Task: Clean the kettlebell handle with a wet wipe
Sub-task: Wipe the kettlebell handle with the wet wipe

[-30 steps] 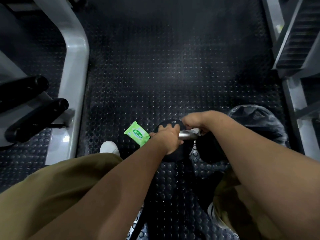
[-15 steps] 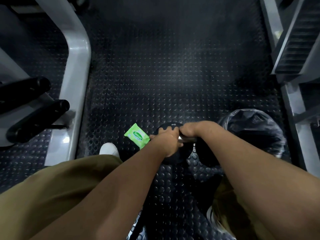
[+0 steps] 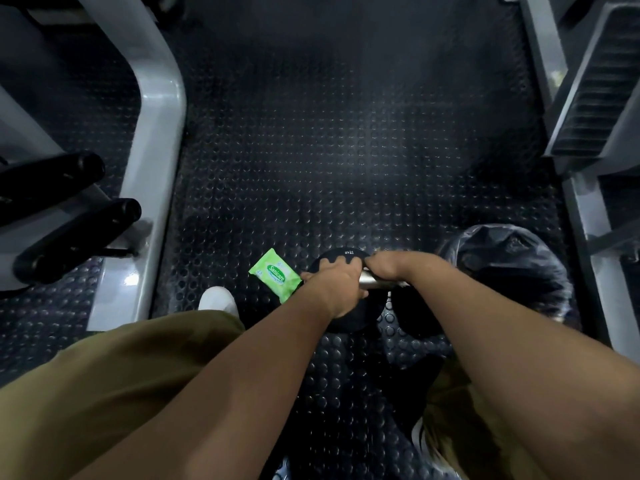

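The open room is ahead: a wide strip of studded rubber floor (image 3: 329,150) runs away from the person. It is hemmed on the left by a grey machine frame (image 3: 152,168) with two black padded rollers (image 3: 76,233), and on the right by another grey frame (image 3: 588,244). A bin with a black liner (image 3: 512,261) stands just right of the work, close against the right forearm.

The weight (image 3: 341,256) sits on the floor between the person's legs (it shows two black round heads joined by a bar, more dumbbell than kettlebell). Its silver handle (image 3: 375,281) has its long axis running left to right, the right end a little nearer the person.

The left hand (image 3: 332,282) has its fingers spread and curled over the top of the left head. The right hand (image 3: 388,268) is closed round the handle; whether a wipe lies under its fingers cannot be told.

A green Sanicare wipe packet (image 3: 275,275) lies flat just left of the weight, beside the left wrist. A white shoe (image 3: 216,299) shows below the packet.
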Motion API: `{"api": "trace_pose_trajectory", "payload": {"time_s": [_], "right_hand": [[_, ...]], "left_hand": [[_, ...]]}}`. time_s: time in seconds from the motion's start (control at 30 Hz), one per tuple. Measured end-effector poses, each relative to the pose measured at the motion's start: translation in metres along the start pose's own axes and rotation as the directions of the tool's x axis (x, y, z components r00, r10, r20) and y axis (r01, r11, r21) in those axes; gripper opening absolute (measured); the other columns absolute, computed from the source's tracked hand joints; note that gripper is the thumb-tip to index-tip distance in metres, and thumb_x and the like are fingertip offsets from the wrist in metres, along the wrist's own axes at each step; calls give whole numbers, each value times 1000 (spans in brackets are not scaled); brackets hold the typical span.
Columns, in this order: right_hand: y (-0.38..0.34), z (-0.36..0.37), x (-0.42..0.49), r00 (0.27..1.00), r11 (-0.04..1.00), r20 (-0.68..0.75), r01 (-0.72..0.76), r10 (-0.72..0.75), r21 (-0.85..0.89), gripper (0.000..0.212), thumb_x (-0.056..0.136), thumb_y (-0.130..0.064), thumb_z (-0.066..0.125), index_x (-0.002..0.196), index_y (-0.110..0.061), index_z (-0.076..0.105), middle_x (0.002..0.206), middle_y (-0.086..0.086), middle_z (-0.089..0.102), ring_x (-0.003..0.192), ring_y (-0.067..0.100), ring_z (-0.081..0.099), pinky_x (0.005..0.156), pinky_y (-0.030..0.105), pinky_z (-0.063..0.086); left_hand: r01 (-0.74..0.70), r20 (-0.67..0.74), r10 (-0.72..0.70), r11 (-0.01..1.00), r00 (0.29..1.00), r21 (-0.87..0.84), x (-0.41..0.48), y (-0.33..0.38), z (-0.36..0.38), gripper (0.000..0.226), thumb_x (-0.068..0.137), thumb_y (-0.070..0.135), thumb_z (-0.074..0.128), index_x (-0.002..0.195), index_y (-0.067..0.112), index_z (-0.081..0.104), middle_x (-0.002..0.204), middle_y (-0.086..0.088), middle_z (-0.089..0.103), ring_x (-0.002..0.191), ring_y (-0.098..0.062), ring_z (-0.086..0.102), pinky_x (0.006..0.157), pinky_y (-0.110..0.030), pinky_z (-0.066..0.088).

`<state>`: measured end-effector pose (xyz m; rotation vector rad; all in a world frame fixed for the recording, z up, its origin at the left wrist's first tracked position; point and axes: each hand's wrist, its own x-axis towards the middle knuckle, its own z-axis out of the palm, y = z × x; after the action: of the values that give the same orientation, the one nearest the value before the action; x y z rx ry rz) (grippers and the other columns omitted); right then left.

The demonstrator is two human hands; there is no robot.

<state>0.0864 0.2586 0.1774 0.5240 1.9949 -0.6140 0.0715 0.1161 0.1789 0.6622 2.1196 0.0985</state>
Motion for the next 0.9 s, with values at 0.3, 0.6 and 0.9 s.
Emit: {"api": "trace_pose_trajectory", "payload": {"time_s": [0.3, 0.6, 0.9], "right_hand": [[-21, -31, -14, 993, 999, 116, -3, -1, 34, 28, 100, -19, 46, 83, -17, 68, 86, 5, 59, 69, 21, 53, 61, 33, 44], [11, 5, -2, 999, 994, -44, -3, 8, 111, 44, 110, -26, 27, 128, -5, 61, 140, 19, 56, 121, 31, 55, 100, 35, 40], [-1, -23, -10, 999, 985, 24, -35, 31, 171, 34, 108, -34, 34, 104, -9, 58, 98, 11, 59, 78, 29, 58, 70, 36, 50]], "left_hand": [[65, 66, -64, 998, 996, -4, 8, 4, -1, 64, 102, 45, 61, 156, 25, 33, 151, -8, 38, 147, -41, 26, 112, -78, 27], [-4, 7, 4, 1000, 1000, -11, -1, -2, 0, 40, 103, 43, 59, 132, 19, 43, 139, -10, 45, 136, -38, 37, 106, -76, 34], [12, 55, -12, 1000, 998, -5, -4, 3, -6, 44, 105, 41, 58, 138, 18, 41, 145, -11, 41, 142, -41, 30, 109, -77, 30]]}}
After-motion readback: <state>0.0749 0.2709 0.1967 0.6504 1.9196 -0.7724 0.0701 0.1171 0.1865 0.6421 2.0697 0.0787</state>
